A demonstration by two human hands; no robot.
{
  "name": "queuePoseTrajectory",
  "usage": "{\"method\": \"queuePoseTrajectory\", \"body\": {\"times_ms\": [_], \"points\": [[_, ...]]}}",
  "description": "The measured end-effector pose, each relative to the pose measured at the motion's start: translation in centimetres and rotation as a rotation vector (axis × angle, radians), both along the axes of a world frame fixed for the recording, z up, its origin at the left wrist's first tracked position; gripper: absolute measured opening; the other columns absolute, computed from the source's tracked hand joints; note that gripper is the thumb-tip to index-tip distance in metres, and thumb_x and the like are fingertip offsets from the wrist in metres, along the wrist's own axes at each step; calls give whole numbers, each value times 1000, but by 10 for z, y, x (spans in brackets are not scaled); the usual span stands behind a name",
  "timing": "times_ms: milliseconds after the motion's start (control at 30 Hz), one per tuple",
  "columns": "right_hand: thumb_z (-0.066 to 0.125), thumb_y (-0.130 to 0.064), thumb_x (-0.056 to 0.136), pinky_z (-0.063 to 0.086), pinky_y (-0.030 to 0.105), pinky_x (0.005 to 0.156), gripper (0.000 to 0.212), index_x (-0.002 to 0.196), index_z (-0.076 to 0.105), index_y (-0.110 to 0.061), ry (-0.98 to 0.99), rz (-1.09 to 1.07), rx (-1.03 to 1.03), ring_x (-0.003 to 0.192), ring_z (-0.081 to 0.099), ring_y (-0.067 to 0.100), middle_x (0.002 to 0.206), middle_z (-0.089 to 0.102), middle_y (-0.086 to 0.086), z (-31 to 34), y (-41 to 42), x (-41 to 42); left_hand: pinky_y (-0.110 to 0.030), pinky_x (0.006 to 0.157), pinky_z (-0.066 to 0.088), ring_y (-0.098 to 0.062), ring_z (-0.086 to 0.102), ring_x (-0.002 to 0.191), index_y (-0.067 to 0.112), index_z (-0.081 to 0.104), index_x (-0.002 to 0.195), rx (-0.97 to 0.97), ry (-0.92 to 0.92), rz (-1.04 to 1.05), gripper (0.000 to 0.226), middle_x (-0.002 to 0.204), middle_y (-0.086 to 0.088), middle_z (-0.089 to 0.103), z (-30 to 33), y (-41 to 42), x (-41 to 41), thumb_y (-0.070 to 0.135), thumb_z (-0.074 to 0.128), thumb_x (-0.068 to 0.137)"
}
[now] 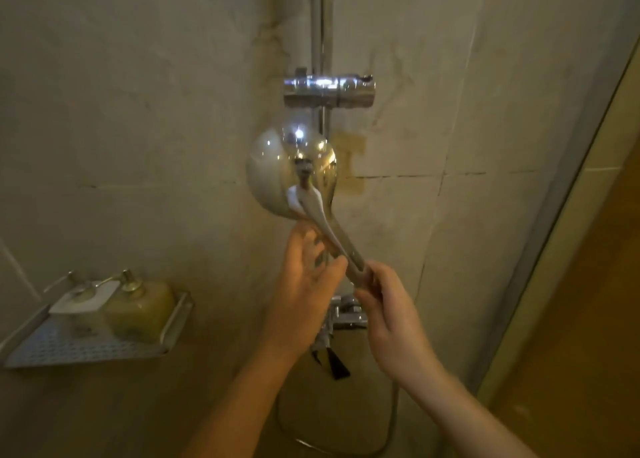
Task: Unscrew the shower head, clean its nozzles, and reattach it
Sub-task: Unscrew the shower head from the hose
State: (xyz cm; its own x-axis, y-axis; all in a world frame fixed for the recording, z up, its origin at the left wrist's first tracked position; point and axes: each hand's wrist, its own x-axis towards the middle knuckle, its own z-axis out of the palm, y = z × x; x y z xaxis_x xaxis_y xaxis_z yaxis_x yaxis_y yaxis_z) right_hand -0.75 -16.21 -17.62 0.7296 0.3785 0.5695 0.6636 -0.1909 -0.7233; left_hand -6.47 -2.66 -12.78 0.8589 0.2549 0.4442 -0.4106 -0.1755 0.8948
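A chrome hand shower head (277,173) is held up in front of the wall, its round back facing me and its handle (341,241) slanting down to the right. My right hand (391,322) grips the lower end of the handle. My left hand (304,281) is against the handle's left side, thumb touching it and fingers spread behind it. The nozzle face is turned away and hidden. The hose (391,423) loops down below my right forearm.
A chrome slide rail (320,25) with an empty holder bracket (329,89) runs up the wall behind the head. The mixer valve (343,315) sits behind my hands. A metal shelf (86,348) at the left carries pump bottles (138,310). A glass door frame (554,215) stands at the right.
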Motion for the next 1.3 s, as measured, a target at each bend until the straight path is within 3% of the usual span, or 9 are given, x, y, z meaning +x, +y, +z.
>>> {"method": "queuePoseTrajectory", "body": {"times_ms": [233, 433, 667, 867, 967, 1033, 1167, 1233, 1300], "points": [[56, -8, 97, 47, 20, 85, 35, 125, 52, -29, 292, 62, -74, 100, 58, 5, 111, 60, -9, -91, 7, -46, -26, 105, 50, -4, 60, 126, 28, 45, 144, -221, 196, 95, 51, 130, 20, 66, -83, -4, -26, 13, 62, 98], [57, -9, 96, 49, 28, 97, 40, 133, 52, -25, 469, 132, -92, 115, 59, 4, 124, 62, -11, -137, 13, -75, -35, 93, 57, -23, 72, 111, 31, 35, 148, -447, 381, 122, 67, 117, -3, 76, -134, -13, -41, 25, 69, 91], [60, -19, 97, 58, 43, 68, 24, 120, 58, -26, 755, 195, -46, 78, 68, 22, 96, 70, 3, -154, 21, -106, -44, 98, 50, -27, 74, 104, 35, 47, 141, -623, 472, 180, 44, 91, -17, 77, -164, -5, -55, 18, 57, 102], [66, -18, 93, 38, 21, 59, 7, 88, 62, -20, 843, 239, -124, 62, 45, 2, 64, 53, -14, -165, 18, -106, -44, 79, 58, -22, 65, 70, 22, 59, 128, -890, 461, 182, 34, 74, -8, 63, -169, -1, -61, 7, 62, 97], [67, -11, 86, 35, 27, 54, 18, 76, 53, -17, 763, 187, -345, 53, 41, 1, 57, 47, -14, -170, 7, -94, -44, 88, 59, -19, 72, 85, 21, 53, 123, -611, 670, 189, 25, 96, -5, 70, -172, 6, -67, 17, 62, 99], [67, -21, 83, 41, 34, 56, 16, 78, 55, -11, 700, 141, -520, 55, 49, 6, 61, 54, -5, -173, -1, -86, -28, 82, 58, -8, 69, 88, 21, 51, 115, -261, 769, 224, 21, 102, 2, 69, -174, 11, -73, 26, 64, 99], [64, -32, 84, 49, 34, 65, 15, 89, 62, -17, 641, 137, -657, 68, 60, 12, 77, 65, 0, -166, -9, -75, -20, 63, 48, -5, 60, 79, 27, 47, 103, 281, 637, 487, 27, 97, 8, 59, -185, 9, -87, 36, 71, 93], [65, -28, 84, 47, 32, 62, 11, 88, 61, -18, 609, 135, -644, 64, 56, 9, 74, 61, -3, -161, -8, -73, -25, 72, 56, -11, 67, 85, 25, 51, 104, 15, 641, 421, 30, 102, 2, 64, -186, 6, -86, 32, 77, 89], [65, -23, 84, 44, 36, 60, 13, 88, 61, -11, 636, 182, -604, 59, 49, 6, 70, 57, -4, -156, -4, -74, -38, 82, 60, -23, 74, 92, 13, 58, 106, -622, 581, 259, 36, 106, -11, 70, -185, 7, -76, 22, 81, 80]]}}
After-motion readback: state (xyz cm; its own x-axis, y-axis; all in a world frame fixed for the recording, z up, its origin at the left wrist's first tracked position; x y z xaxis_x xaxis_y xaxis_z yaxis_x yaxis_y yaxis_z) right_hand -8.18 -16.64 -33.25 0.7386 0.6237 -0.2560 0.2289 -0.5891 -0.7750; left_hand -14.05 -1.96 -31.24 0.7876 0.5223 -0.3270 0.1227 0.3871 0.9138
